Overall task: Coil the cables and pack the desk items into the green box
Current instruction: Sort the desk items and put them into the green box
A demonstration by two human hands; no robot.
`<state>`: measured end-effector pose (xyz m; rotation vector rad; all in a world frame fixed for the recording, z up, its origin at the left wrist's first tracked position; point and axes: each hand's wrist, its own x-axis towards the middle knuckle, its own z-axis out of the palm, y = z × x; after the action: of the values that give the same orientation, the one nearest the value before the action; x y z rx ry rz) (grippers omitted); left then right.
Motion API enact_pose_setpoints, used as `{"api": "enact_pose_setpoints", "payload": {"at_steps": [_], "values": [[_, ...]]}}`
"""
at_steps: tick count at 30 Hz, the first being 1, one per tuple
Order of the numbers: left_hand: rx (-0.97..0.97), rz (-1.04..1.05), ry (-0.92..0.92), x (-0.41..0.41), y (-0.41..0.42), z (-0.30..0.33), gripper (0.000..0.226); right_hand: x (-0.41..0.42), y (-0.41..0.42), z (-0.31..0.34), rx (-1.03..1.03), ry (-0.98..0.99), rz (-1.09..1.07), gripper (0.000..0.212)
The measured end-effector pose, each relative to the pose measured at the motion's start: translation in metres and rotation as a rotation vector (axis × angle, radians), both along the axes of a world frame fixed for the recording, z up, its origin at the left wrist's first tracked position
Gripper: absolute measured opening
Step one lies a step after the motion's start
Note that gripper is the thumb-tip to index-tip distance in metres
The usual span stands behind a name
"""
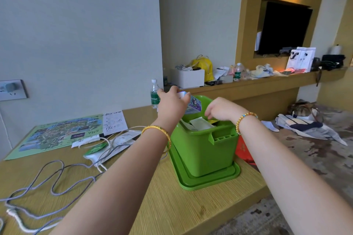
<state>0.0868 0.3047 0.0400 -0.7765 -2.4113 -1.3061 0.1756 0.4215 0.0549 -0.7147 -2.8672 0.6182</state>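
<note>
I'm packing: my left hand (172,104) grips a small carton (193,104) over the green box (202,150), right hand (221,109) pinching papers inside; cables (57,177) at eight o'clock need coiling next.

the box (204,150) stands in its upturned lid (210,179) at the table's (152,196) right end, papers (200,123) inside it. left of it lie loose cables (57,175), a map (57,135) behind them. a bottle (155,94) stands behind the box.
</note>
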Motion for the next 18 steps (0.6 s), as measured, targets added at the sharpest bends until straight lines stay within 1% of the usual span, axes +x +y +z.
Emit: {"api": "enact_pose_setpoints", "payload": {"at_steps": [1,3,5,6,7,9,11,13,14,16,18], "values": [[-0.059,0.005,0.002,0.002,0.003,0.000,0.048,0.000,0.003,-0.002,-0.001,0.077,-0.054,0.034],[-0.229,-0.024,-0.045,0.007,0.010,-0.001,0.053,-0.001,0.004,-0.005,-0.009,0.178,-0.063,0.034],[-0.490,-0.046,-0.065,0.009,0.015,-0.002,0.054,-0.004,0.000,-0.007,-0.041,0.189,0.000,0.028],[-0.636,-0.043,-0.039,0.010,0.017,-0.001,0.051,-0.006,-0.002,-0.007,-0.027,0.173,0.017,0.020],[-0.761,-0.043,-0.001,0.010,0.017,0.001,0.048,-0.010,-0.004,-0.007,-0.008,0.158,0.020,0.019],[-0.929,-0.106,0.043,0.012,0.014,0.007,0.046,-0.016,-0.006,-0.007,0.011,0.117,0.042,0.032],[-0.991,-0.203,0.056,0.012,0.008,0.009,0.045,-0.021,-0.007,-0.010,0.064,0.061,0.071,0.034],[-0.961,-0.215,0.061,0.010,0.001,0.009,0.041,-0.023,-0.007,-0.015,0.094,0.023,0.102,0.033],[-0.938,-0.214,0.055,0.007,-0.003,0.007,0.040,-0.023,-0.008,-0.018,0.097,-0.002,0.105,0.037],[-0.886,-0.263,0.045,0.002,-0.008,0.000,0.038,-0.019,-0.011,-0.020,0.134,-0.089,0.108,0.053],[-0.793,-0.303,0.060,0.000,-0.015,-0.009,0.037,-0.017,-0.012,-0.019,0.217,-0.181,0.087,0.058]]}}
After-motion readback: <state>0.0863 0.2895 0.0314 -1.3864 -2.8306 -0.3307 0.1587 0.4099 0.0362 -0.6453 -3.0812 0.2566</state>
